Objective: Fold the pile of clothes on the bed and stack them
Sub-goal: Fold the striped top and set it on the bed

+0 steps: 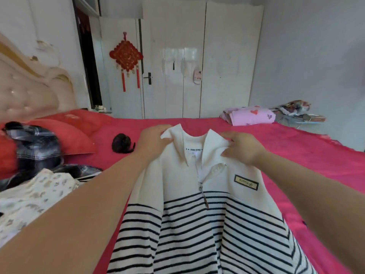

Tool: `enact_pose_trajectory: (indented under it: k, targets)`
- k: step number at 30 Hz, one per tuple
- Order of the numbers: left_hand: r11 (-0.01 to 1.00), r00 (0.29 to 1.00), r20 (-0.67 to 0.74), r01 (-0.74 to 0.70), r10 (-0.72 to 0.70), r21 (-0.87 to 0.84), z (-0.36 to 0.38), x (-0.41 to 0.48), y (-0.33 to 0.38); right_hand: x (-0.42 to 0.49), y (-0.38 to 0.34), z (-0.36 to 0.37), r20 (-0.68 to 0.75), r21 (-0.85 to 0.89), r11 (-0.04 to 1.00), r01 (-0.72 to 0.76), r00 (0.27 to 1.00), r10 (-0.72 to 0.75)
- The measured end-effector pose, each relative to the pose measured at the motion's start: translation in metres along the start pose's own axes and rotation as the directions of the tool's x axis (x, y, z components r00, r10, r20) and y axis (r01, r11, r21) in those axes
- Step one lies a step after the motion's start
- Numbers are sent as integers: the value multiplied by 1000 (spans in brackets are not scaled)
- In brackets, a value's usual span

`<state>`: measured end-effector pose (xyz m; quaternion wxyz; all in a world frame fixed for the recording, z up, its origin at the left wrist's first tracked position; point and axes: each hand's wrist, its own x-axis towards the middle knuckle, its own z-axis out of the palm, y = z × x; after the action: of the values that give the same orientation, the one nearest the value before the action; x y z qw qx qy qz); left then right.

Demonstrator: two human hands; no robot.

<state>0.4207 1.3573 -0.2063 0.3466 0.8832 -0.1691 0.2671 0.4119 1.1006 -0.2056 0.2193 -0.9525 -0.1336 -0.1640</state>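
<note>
Your left hand [154,139] has its fingers curled round the left point of the collar of the striped top [197,224]. Your right hand [244,148] pinches the other side of the collar between thumb and fingers, so both hands hold the same garment at its far end. The top lies front up on the red bed sheet [306,155], straight before you. Its collar points away from you, and the striped lower part runs toward your body and out of the bottom of the view. The short zipper [199,180] at the neck is partly open.

I judge the cloth to be a soft, rather thick knit — light to lift, with no stiffness of its own, so it will sag wherever you do not support it. The doubled collar is the firmest part and good for pulling the top flat. For the fold itself, the shoulders and the side edges look like better places to take hold. The zipper and the sewn patch [245,181] on the chest are the only hard spots, and a crease across them would probably not lie well.

At your left wait a dark plaid garment [37,149] and a cream patterned garment [33,196], both unfolded. A pink bundle with hearts [250,115] lies at the far edge of the bed. I cannot tell if it belongs to the stack.
</note>
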Motion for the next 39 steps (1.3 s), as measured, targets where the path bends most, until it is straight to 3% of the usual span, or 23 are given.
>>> enact_pose_trajectory:
  k: [3,5,7,10,14,16,17,21,24,28,34,37,39]
  targets:
    - [988,988,68,132,-137,82,49,-1,-44,13,33,62,37,1,989,-151,988,151]
    - [958,950,202,197,-239,207,80,-9,-72,15,49,101,74,-151,967,-205,973,218]
    - [933,905,314,192,-288,303,107,-24,-91,6,61,135,121,-258,943,-211,961,248]
    - [904,861,422,96,-285,416,141,-64,-106,-19,78,180,160,-275,948,-162,964,211]
    - [834,690,616,-34,-379,551,171,-124,-124,-65,98,225,284,-320,941,-112,936,208]
    - [810,601,646,5,-471,586,176,-143,-130,-88,106,239,431,-342,935,-90,869,241]
    - [805,590,637,37,-496,593,176,-147,-129,-95,109,240,471,-348,933,-93,843,260]
    - [841,753,508,110,-419,530,159,-156,-110,-109,99,223,392,-198,960,-196,882,261]
    - [876,807,466,123,-362,467,130,-183,-90,-136,78,200,307,-101,983,-151,935,175]
    - [883,738,522,217,-427,416,90,-238,-60,-194,50,171,307,-23,998,-66,949,70]
    - [844,623,578,303,-527,442,63,-316,-13,-274,16,146,376,-32,993,-112,920,115]
    - [830,555,620,306,-554,467,56,-348,1,-308,2,141,417,-134,986,-102,896,149]
    - [841,596,600,304,-534,447,52,-360,5,-328,-5,138,425,-226,966,-124,880,212]
